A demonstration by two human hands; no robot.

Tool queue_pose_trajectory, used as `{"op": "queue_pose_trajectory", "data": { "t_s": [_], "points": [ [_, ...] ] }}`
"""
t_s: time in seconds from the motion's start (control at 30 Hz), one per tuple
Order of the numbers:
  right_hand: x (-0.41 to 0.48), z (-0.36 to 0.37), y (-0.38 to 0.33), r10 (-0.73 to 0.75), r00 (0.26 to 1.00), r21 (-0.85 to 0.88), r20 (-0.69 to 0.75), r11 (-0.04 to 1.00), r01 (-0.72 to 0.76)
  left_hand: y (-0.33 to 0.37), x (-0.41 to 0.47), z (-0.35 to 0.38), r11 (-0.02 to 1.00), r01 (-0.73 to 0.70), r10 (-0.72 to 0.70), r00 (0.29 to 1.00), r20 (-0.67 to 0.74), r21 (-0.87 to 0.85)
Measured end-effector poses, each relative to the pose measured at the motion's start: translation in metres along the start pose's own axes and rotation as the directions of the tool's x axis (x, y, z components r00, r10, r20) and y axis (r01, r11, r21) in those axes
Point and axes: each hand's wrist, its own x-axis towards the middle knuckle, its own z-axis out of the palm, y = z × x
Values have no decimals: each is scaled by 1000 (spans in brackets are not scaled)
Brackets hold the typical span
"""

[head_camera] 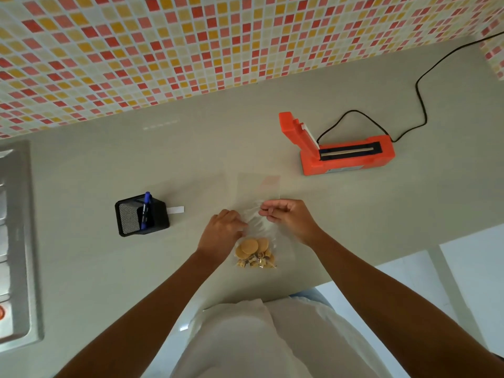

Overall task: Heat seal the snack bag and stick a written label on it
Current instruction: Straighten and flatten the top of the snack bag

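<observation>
- White top (245,336) fills the bottom of the view, closest to the lens, with both bare forearms reaching out past it over the grey counter (81,173).
- left hand (222,230): knuckles up, fingers curled down, pinching the crumpled upper part of the snack bag (256,227) from its left side.
- right hand (289,218): fingers curled too, with the fingertips pinching the same loose plastic from the right. So both hands have hold of the bag's top end and nothing else.
- The snack bag is clear plastic, lying on the counter between the hands and the person's body, top end pointing toward the wall. Round tan biscuits (252,246) and some smaller bits sit bunched at its near end.
- Just past the hands there's another flat clear bag (259,186) on the counter. It's really see-through and hard to make out.
- Off to the left is a black mesh pen holder (128,222) with a blue pen (147,205) standing in it, and a small white label strip (176,210) lying just beside its right side.
- Farther back on the right is the orange heat sealer (351,162), lid tipped up so the sealing bar shows, well apart from the bag. Its black cord (418,99) snakes off toward the far right.
- Round the edges: a pink/orange/yellow mosaic tile wall (163,36) behind the counter, and some steel fixture (19,241) cut off at far left, can't tell what it is.
</observation>
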Motion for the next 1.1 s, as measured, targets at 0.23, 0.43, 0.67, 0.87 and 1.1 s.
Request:
{"op": "queue_pose_trajectory", "data": {
  "t_s": [0.23, 0.43, 0.67, 0.87, 1.1],
  "points": [
    [-7, 21, 1, -12, 988, -208, 155, 977, 45, 2, -3, -11, 991, 83, -86, 996, 25, 101],
    [7, 25, 1, 152, 964, -108, 219, 985, -131, 0, 0, -17, 982, 98, -109, 992, 58, 162],
    [52, 1, -43, 76, 997, 64, 11, 995, -77, 0, 1, -17, 970, 106, -131, 986, 102, 218],
    [65, -3, -51, 8, 996, 106, -88, 994, 1, 3, 4, -19, 967, 70, -104, 986, 128, 245],
    [61, 8, -37, -93, 984, 25, -152, 995, 98, -4, 20, -16, 964, -128, 68, 967, 247, 235]
  ]
}}
